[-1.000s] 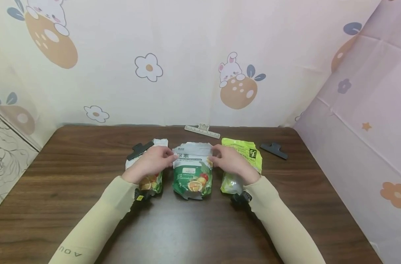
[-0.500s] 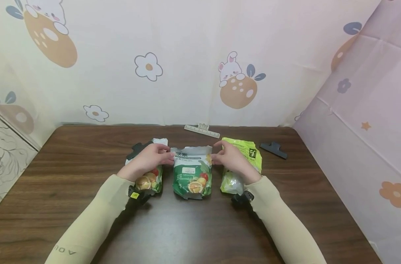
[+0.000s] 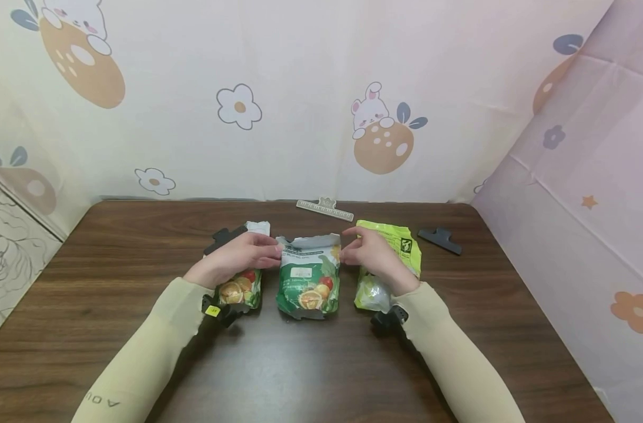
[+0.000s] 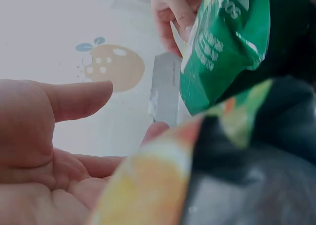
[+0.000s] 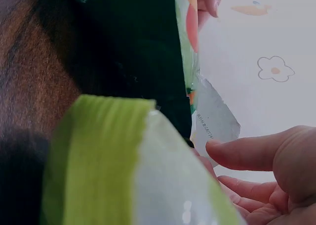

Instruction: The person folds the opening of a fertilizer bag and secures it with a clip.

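In the head view, a green and white bag with fruit pictures [image 3: 308,282] lies in the middle, its grey top edge bent. The left hand [image 3: 237,255] is at its upper left edge, thumb and fingers apart; in the left wrist view the left hand [image 4: 64,136] has its thumb clear of the grey flap [image 4: 165,89] and a fingertip beside it. At the upper right edge is the right hand [image 3: 374,255], fingers loosely extended. The right wrist view has the right hand's thumb [image 5: 247,151] at the corner of the flap [image 5: 217,116]; whether it grips cannot be told.
A second fruit-print bag [image 3: 242,291] with a black clip [image 3: 225,238] lies partly under the left hand. A yellow-green bag [image 3: 406,247] lies partly under the right. Behind are a pale clip [image 3: 325,208] and, at right, another black clip [image 3: 440,239].
The middle bag's top edge has lowered and bent, hiding part of its upper print. The left hand has shifted slightly left and its fingers have straightened. The right hand has barely moved.
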Available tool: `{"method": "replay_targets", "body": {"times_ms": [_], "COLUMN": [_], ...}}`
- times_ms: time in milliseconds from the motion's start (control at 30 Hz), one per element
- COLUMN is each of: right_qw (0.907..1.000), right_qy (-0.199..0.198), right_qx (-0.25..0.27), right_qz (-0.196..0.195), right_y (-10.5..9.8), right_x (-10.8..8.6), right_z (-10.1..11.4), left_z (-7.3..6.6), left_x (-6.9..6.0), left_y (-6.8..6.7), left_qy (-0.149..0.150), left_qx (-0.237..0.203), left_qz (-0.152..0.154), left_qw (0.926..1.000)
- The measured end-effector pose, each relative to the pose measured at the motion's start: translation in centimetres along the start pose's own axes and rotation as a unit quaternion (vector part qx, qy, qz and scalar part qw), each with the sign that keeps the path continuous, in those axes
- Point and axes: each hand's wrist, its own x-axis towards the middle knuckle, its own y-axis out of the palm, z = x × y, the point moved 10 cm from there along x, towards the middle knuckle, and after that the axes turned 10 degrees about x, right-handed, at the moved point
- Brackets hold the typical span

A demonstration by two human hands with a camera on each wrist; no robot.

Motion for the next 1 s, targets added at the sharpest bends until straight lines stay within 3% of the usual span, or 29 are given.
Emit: {"method": "replay_targets", "body": {"times_ms": [167, 333, 600, 833, 1000], "right_qw": [1.0, 0.9995, 0.9984, 0.998, 0.9982], "right_qy": [0.003, 0.004, 0.006, 0.008, -0.009], "right_qx": [-0.002, 0.031, 0.056, 0.063, 0.059], "right_qz": [-0.005, -0.006, 0.0, -0.002, -0.008], "right_y": [-0.1, -0.1, -0.1, -0.3, -0.5], "right_x": [0.0, 0.0, -0.1, -0.3, -0.8], "right_z": [-0.1, -0.2, 0.1, 0.6, 1.6], "left_z": [-0.3, -0.6, -0.2, -0.3, -0.5], "left_x": [-0.2, -0.2, 0.0, 0.1, 0.0], "left_y": [0.3, 0.2, -0.2, -0.4, -0.7], "left_qy": [0.005, 0.014, -0.005, 0.015, 0.018], "left_qx": [-0.003, -0.043, -0.111, -0.097, -0.072], "left_qz": [0.012, 0.004, -0.02, -0.028, -0.052], "left_qw": [0.9999, 0.999, 0.9936, 0.9947, 0.9959]}}
